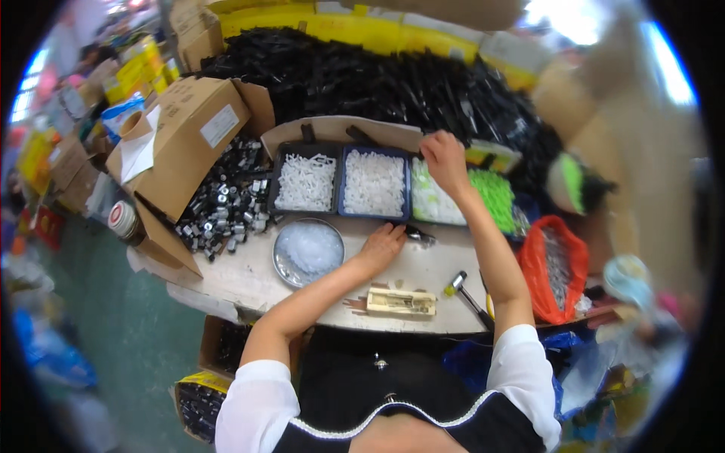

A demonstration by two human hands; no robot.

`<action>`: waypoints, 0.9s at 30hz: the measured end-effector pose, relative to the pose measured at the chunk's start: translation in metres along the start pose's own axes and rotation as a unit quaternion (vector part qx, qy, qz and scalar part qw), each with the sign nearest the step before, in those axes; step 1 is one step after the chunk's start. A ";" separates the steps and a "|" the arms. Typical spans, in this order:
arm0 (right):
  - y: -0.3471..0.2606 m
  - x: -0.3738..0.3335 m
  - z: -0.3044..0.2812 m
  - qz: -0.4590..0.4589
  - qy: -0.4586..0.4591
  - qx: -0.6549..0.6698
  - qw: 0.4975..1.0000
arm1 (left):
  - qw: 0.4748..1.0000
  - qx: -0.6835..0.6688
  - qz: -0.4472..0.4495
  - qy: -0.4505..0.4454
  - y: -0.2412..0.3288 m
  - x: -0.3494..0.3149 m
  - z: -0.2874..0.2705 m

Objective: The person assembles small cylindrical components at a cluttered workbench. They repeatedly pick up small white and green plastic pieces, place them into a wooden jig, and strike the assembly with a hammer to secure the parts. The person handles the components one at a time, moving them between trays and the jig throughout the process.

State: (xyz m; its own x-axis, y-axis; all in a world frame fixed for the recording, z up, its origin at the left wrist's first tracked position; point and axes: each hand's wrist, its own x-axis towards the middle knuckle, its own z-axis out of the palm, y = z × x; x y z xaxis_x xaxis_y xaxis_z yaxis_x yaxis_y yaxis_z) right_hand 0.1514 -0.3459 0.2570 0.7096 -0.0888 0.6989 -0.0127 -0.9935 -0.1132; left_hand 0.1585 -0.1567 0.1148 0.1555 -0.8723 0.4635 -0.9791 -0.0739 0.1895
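My left hand (381, 248) lies on the table in front of the blue bin (408, 198), fingers stretched out. Its fingertips are right beside a small, shiny black piece (421, 236); whether they touch it cannot be told. Raised over the back of the bin of white and green parts (436, 198), my right hand (445, 157) has its fingers curled together, and anything inside them is hidden. Small white plastic parts (374, 183) fill the blue bin, and similar ones (305, 183) fill the black bin to its left.
A round metal dish (337, 266) holds translucent pieces. Near the front edge are a cream block fixture (401, 301) and a hammer (470, 297). Silver caps (219, 215) spill at left by a cardboard box (189, 143). Black strips (362, 83) pile behind; a red bag (535, 264) stands right.
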 end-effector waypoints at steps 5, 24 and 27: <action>0.002 0.070 0.039 0.034 0.024 -0.056 0.998 | 0.995 -0.010 -0.058 -0.082 0.017 0.012 -0.020; -0.035 -0.024 -0.035 0.109 -0.164 0.330 0.923 | 0.790 0.000 -0.519 0.325 -0.068 -0.231 -0.148; -0.066 -0.111 -0.056 0.031 -0.248 0.279 0.927 | 0.791 0.016 -0.534 0.298 -0.066 -0.224 -0.142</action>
State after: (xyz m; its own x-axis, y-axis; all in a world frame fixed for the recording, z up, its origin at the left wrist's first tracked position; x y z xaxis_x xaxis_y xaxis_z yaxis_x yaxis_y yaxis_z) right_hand 0.0335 -0.2746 0.2263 0.9582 0.0375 0.2836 0.2041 -0.7842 -0.5860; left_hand 0.2068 0.1121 0.1212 0.9209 0.0780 0.3820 -0.2496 -0.6347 0.7314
